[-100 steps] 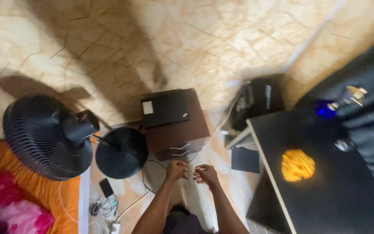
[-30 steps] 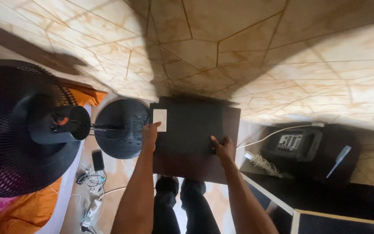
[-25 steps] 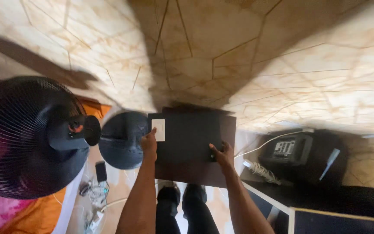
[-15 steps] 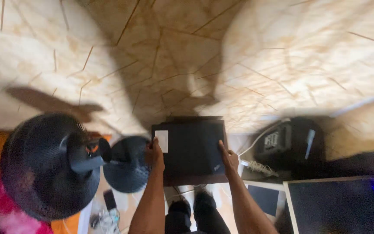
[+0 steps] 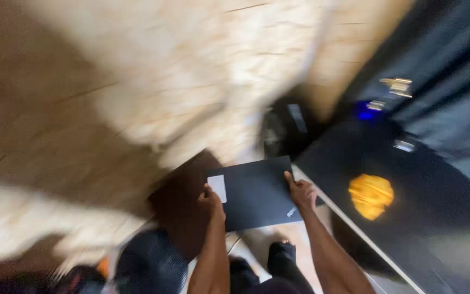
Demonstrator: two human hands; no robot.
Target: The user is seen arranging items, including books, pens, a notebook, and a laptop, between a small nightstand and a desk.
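A closed black laptop (image 5: 257, 190) with a white sticker at its near left corner is held up in both my hands. My left hand (image 5: 213, 202) grips its left edge beside the sticker. My right hand (image 5: 301, 194) grips its right edge. The laptop hangs above and partly to the right of a dark brown nightstand (image 5: 183, 204). A black table (image 5: 436, 218) lies just right of the laptop, with a crumpled yellow cloth (image 5: 371, 196) on it. The picture is heavily blurred.
A black fan base (image 5: 150, 264) stands on the floor at the lower left. A dark bag or box (image 5: 284, 128) sits behind the table's corner. A blue bottle (image 5: 364, 113) and small metallic items stand at the table's far end. My feet show below the laptop.
Both hands have lifted the laptop off the nightstand and carried it to the right, towards the black table. The view has swung right, so the fan has nearly left the picture.
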